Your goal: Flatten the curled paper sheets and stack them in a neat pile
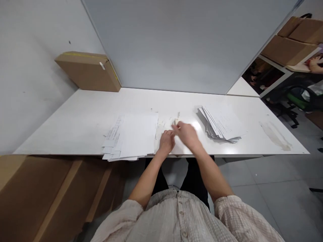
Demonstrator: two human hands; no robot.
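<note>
Working with both hands close together near a small pale block

Seen from the head camera, looking forward and down, a person in a light buttoned shirt [174, 215] faces a white desk [83, 117]. The small pale block [177, 120] is near the middle of the desk, just beyond the hands as the wearer sees it. It shows at the fingertips of the right hand [186, 134], partly covered by them; whether it is gripped or only lies beside them cannot be told. Its visible end points away from the person, towards the tall grey panel [161, 43] at the back. The long axis seems to run roughly front to back, though the fingers hide too much to be sure.

The right hand is blurred, its fingers drawn in narrowly and reaching over to the left. The left hand [167, 141] is at the near part of the desk, fingers curled, just beside the right; I cannot tell whether it holds anything.

To the left of the hands, a spread stack of white papers [138, 134] overhangs the near edge. To their right lies a fanned pile of papers [224, 124], set at a slant. A closed cardboard box [88, 72] stands at the far left corner, by the wall.
</note>
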